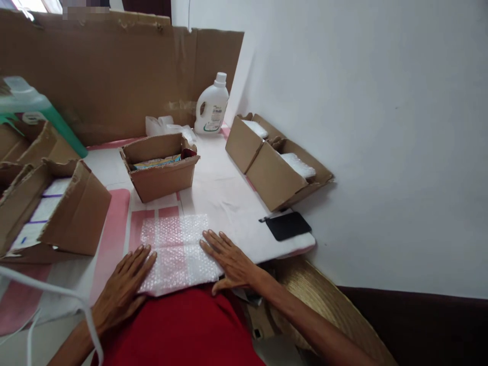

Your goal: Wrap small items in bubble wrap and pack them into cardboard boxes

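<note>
A clear sheet of bubble wrap lies flat at the table's near edge, against the red cloth at my waist. My left hand rests on its left border, fingers stretched out. On the opposite border lies my right hand, its fingers spread and the thumb pointing toward me. Neither hand grips anything. Beyond the wrap stands a small cardboard box with a blue-and-yellow packet and a dark red item inside.
Left are a cardboard box of white packs and a green liquid jug. A white bottle stands behind. Rightward, two joined boxes hold bubble wrap near a black flat pouch. A white cable crosses lower left.
</note>
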The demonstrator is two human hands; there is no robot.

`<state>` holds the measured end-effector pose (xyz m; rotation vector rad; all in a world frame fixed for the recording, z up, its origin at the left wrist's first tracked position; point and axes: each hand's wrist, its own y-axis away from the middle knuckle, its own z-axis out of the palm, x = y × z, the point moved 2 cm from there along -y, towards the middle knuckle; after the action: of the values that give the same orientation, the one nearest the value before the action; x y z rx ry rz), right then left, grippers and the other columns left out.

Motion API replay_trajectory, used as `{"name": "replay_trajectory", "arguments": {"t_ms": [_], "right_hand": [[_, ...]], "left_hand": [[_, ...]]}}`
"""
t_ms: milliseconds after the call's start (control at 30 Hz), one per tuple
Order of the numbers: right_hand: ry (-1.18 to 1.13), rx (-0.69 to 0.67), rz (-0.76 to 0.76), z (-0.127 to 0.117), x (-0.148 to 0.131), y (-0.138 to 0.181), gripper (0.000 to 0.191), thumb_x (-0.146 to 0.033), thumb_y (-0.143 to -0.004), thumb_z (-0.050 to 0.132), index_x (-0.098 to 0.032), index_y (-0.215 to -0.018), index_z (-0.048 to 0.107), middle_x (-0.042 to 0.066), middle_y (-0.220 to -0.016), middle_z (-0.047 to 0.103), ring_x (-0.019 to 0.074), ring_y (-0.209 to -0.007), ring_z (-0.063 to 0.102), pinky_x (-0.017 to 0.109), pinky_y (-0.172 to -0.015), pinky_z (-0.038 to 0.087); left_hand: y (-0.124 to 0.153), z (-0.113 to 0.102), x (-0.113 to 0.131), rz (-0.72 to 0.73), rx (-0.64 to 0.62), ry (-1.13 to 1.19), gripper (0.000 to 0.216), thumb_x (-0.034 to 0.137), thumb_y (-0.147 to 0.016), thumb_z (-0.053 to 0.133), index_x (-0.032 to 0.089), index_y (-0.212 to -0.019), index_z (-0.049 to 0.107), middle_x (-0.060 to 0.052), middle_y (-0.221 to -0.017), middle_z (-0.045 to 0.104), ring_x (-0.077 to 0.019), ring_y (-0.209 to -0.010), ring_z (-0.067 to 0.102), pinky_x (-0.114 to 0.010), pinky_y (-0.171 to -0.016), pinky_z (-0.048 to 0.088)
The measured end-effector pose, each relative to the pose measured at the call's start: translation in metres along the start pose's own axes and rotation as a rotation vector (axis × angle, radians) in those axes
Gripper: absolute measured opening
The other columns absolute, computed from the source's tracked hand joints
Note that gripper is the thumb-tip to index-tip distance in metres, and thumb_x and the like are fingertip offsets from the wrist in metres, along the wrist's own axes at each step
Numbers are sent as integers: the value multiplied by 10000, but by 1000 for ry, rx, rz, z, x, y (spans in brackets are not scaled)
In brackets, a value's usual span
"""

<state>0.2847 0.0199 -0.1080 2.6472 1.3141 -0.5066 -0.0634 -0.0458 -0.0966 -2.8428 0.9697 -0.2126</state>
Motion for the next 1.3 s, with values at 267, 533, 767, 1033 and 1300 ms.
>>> {"name": "replay_trajectory", "arguments": {"t_ms": [267,533,767,1033,1300], "right_hand": [[-67,136,26,11,-8,19,549,-339,-972,559,-200,-1497,475,126,-1564,456,274,-1481,363,491,-1188,333],[-361,661,320,24,-24,6,208,-260,-985,547,-255,-1091,726,89,-1234,702,277,-1232,578,514,-1034,469],[-318,837,632,26,-38,-10,179,-291,-978,597,-218,-823,650,91,-1089,700,266,-1114,563,478,-989,446],[-229,831,684,23,-38,-17,202,-262,-956,626,-209,-764,589,84,-1058,687,252,-1060,561,418,-915,432],[-198,817,733,23,-36,-21,192,-163,-879,697,-205,-747,563,61,-1009,678,244,-1017,554,376,-868,422]], "left_hand": [[18,-11,-10,-40,23,221,591,260,-895,569,310,-1476,477,-72,-1465,586,-253,-1334,562,-379,-1070,476],[-14,-19,-5,-623,234,648,317,501,-915,555,232,-912,722,-32,-889,763,-179,-808,711,-245,-728,558],[-30,-6,8,-801,359,464,364,548,-903,540,218,-935,690,-37,-898,747,-203,-805,690,-301,-791,522],[-32,7,9,-709,368,213,297,447,-940,515,203,-992,675,-47,-886,716,-202,-820,670,-310,-815,508],[-40,-7,22,-630,496,-64,381,372,-960,535,157,-1272,579,-115,-1072,684,-246,-942,655,-371,-841,503]]}}
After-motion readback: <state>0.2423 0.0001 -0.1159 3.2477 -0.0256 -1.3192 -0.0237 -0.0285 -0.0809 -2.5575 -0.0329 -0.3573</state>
